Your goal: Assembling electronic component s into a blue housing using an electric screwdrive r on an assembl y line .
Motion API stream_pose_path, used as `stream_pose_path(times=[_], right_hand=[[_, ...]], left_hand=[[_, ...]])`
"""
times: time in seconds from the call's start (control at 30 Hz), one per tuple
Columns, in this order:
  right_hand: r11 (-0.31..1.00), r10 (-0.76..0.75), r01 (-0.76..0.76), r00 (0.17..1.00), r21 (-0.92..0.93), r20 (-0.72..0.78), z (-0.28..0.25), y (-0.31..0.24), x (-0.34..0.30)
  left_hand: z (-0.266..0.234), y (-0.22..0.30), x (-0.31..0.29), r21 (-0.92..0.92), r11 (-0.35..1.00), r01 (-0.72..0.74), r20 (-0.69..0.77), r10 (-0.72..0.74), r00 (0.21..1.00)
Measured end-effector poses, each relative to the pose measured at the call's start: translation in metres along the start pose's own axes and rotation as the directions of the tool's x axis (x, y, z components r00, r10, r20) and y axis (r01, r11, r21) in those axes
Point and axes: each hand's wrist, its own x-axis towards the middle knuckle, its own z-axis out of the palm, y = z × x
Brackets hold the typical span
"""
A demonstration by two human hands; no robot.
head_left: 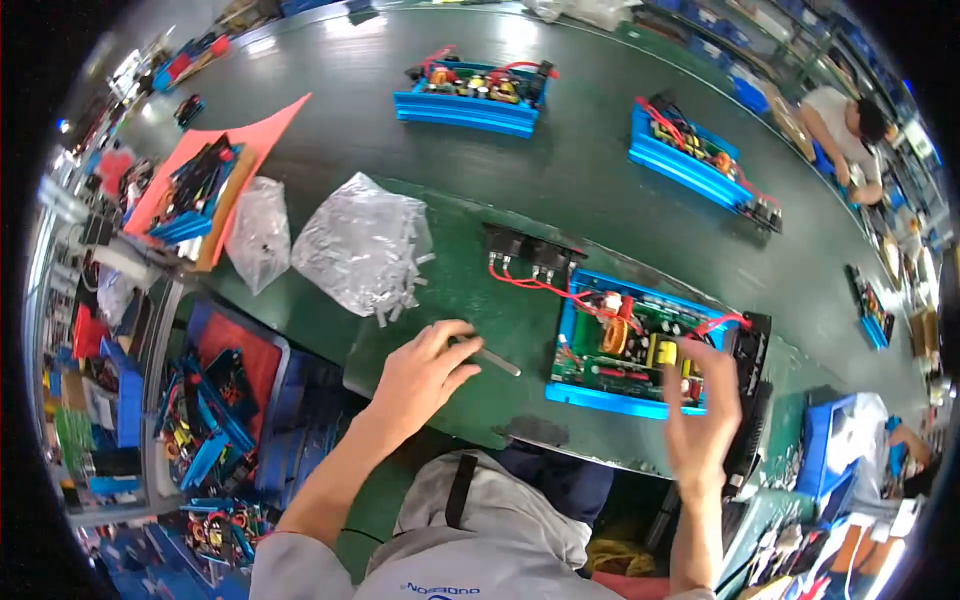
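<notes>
My left hand [425, 375] is closed, thumb and fingers pinched around one end of a slim grey metal strip [502, 363], perhaps tweezers; its free end points right, low over the green work surface. To the right lies a circuit board in an open blue metal housing [610, 400], with red wires, a copper coil and a yellow transformer. A black socket panel [530, 250] hangs on red wires at its far left corner. My right hand [708, 405] is over the housing's right end, thumb and fingers apart, nothing visible between them. Whether its fingertips touch the board I cannot tell.
A clear bag of small pale tubes [360, 240] lies left of the housing, beside another plastic bag [260, 235]. Similar blue housings [470, 112] [685, 160] stand on the dark conveyor belt [580, 100]. A blue bin [825, 450] is at right. Another person [845, 140] works at far right.
</notes>
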Motion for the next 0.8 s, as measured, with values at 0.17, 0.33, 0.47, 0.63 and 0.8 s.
stream_pose_path(times=[0.17,0.33,0.47,0.63,0.8], right_hand=[[0.787,-0.603,0.53,0.769,0.317,0.211,0.13,-0.066,0.055],[0.682,-0.73,0.694,0.626,0.232,0.273,0.227,-0.092,0.086],[0.661,-0.73,0.74,0.596,0.124,0.334,0.256,-0.094,0.094],[0.785,-0.606,0.604,0.705,0.136,0.369,0.252,-0.097,0.09],[0.859,-0.508,0.476,0.756,0.186,0.413,0.215,-0.085,0.075]], left_hand=[[-0.006,-0.019,-0.02,0.085,0.988,-0.132,0.164,0.117,0.98],[-0.005,-0.024,-0.043,0.081,0.989,-0.121,-0.037,0.124,0.992],[-0.021,-0.007,-0.062,-0.286,0.954,0.092,-0.198,-0.153,0.968],[-0.002,-0.001,-0.077,-0.683,0.691,0.237,-0.15,-0.45,0.88],[0.005,0.001,-0.058,-0.843,0.458,0.283,0.037,-0.475,0.879]])
